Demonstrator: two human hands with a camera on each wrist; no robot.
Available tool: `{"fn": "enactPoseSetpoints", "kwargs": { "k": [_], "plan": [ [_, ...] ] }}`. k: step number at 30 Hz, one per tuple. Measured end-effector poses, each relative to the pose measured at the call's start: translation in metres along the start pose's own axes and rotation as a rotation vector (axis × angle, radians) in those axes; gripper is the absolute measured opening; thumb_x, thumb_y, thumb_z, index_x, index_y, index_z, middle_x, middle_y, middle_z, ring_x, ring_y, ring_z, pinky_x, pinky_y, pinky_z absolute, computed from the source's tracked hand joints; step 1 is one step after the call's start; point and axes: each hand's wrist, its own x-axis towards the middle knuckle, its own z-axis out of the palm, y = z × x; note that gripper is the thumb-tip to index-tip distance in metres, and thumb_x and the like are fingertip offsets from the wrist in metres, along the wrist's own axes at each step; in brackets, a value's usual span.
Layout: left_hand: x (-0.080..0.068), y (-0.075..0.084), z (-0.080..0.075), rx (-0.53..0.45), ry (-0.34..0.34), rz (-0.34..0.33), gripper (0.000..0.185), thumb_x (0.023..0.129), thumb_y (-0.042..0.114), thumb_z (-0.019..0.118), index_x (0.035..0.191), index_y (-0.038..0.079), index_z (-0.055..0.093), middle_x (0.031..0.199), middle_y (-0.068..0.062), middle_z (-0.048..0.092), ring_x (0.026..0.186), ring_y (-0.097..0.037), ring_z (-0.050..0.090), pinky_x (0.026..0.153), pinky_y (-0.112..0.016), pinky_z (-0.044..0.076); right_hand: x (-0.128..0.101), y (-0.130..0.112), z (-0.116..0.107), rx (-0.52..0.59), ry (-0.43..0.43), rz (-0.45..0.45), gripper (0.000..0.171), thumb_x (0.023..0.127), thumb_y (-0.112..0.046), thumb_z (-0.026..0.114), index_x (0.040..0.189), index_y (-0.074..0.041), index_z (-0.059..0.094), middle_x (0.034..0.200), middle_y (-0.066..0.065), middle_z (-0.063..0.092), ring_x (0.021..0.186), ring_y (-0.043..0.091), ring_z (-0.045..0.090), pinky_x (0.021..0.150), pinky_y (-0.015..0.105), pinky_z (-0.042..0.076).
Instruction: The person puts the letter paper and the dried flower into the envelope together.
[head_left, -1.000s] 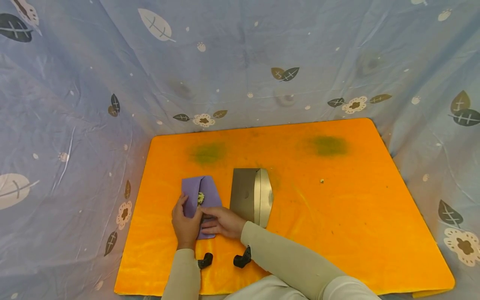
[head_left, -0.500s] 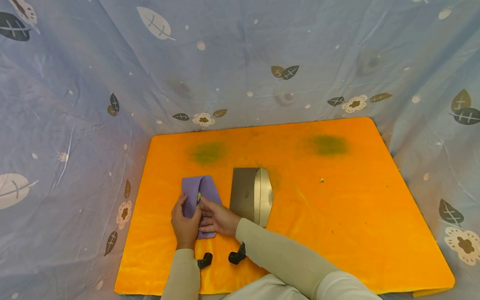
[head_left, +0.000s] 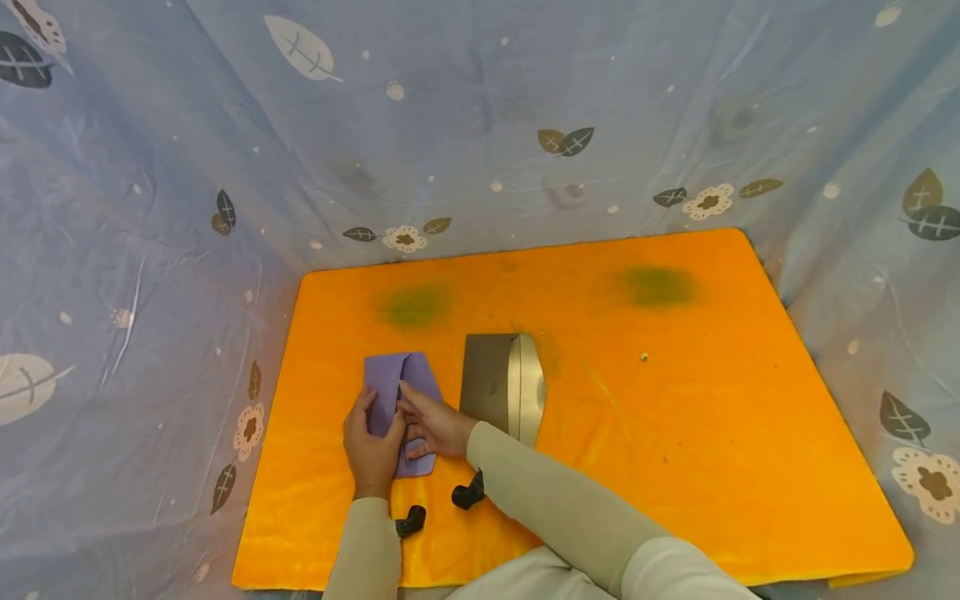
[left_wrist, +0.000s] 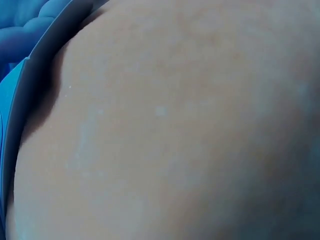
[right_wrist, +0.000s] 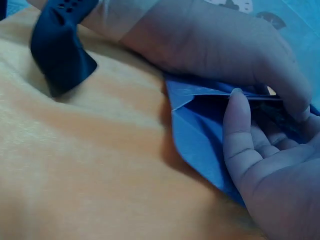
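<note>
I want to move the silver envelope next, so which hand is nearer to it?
Right. The right hand rests on the purple envelope just beside the silver envelope; the left hand presses the purple envelope's far side, farther off.

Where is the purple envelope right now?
In the head view the purple envelope lies on the orange mat, near-left of centre, just left of the grey envelope, with the left hand and right hand on it.

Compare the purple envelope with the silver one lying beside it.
The purple envelope is smaller than the silver envelope. The left hand and the right hand rest on the purple one; the silver one lies untouched. The purple one is matte; the silver one has a metallic sheen. Both lie flat on the orange mat.
</note>
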Motion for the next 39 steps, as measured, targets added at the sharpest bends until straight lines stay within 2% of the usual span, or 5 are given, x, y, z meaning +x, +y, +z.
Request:
{"fn": "enactPoseSetpoints", "kwargs": {
  "k": [4,11,24,33,39],
  "plan": [
    [0.001,-0.002,-0.001,-0.003,0.003,0.043,0.057,0.089,0.015,0.088,0.140,0.001,0.070,0.157,-0.014,0.058,0.141,-0.044,0.050,0.114,-0.064,0.039,0.000,-0.003,0.004,0.042,0.047,-0.017,0.097,0.111,-0.070,0.039,0.173,0.001,0.016,0.174,0.023,0.028,0.146,0.038,0.049,0.110,0.057,0.050],
    [0.002,-0.006,0.001,0.011,0.016,0.103,0.041,0.091,0.008,0.084,0.130,-0.001,0.075,0.153,-0.019,0.061,0.138,-0.049,0.051,0.113,-0.066,0.038,-0.018,-0.008,0.009,-0.042,0.290,-0.073,0.079,0.111,-0.060,0.051,0.150,0.008,0.057,0.137,0.016,0.064,0.120,0.035,0.067,0.102,0.050,0.057],
    [0.002,-0.004,0.002,0.072,-0.008,0.058,0.038,0.088,0.014,0.088,0.124,0.004,0.079,0.156,-0.017,0.059,0.134,-0.049,0.048,0.110,-0.064,0.035,-0.083,-0.022,-0.026,-0.208,0.359,-0.222,0.061,0.114,-0.052,0.052,0.128,0.005,0.066,0.123,0.021,0.070,0.113,0.045,0.067,0.095,0.049,0.057],
    [0.002,-0.010,0.005,0.118,-0.020,0.052,0.039,0.090,0.014,0.086,0.127,0.005,0.078,0.157,-0.017,0.058,0.135,-0.051,0.047,0.112,-0.066,0.034,-0.138,-0.019,-0.062,-0.383,0.502,-0.354,0.041,0.114,-0.038,0.059,0.118,0.002,0.067,0.119,0.025,0.067,0.110,0.047,0.064,0.090,0.054,0.055],
    [0.007,-0.009,0.001,0.125,-0.047,0.022,0.036,0.098,0.013,0.081,0.131,0.003,0.076,0.157,-0.019,0.057,0.137,-0.052,0.046,0.114,-0.067,0.031,-0.169,-0.020,-0.085,-0.480,0.595,-0.427,0.032,0.112,-0.029,0.066,0.124,0.000,0.070,0.115,0.022,0.069,0.110,0.047,0.064,0.094,0.050,0.057]
  ]
}}
